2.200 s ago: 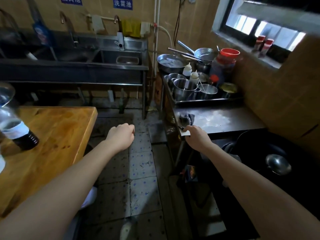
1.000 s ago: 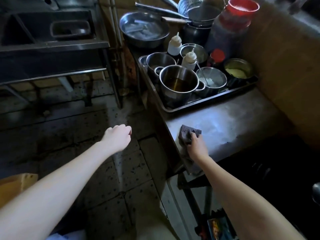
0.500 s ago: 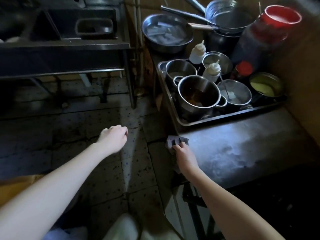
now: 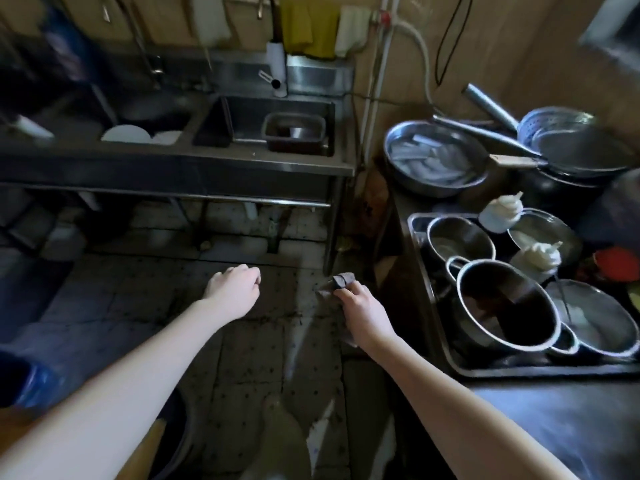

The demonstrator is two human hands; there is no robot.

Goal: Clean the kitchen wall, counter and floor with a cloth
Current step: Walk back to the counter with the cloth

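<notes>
Two hands over grimy tiled floor (image 4: 242,341); right hand (image 4: 363,311) gripping cloth (image 4: 341,282).

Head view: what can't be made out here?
- Cloth: mostly hidden inside the right hand; its size and state are unclear.
- Left hand: curled, palm facing away.
- Counter: cut off by the right edge.
- Top-right corner: motion-blurred.
- Dark pot: contents too dim.

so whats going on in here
A person is cleaning a kitchen. Their right hand grips a dark cloth, held off the left edge of the steel counter, above the tiled floor. The left hand is loosely closed and empty. A tray of pots sits on the counter.
</notes>
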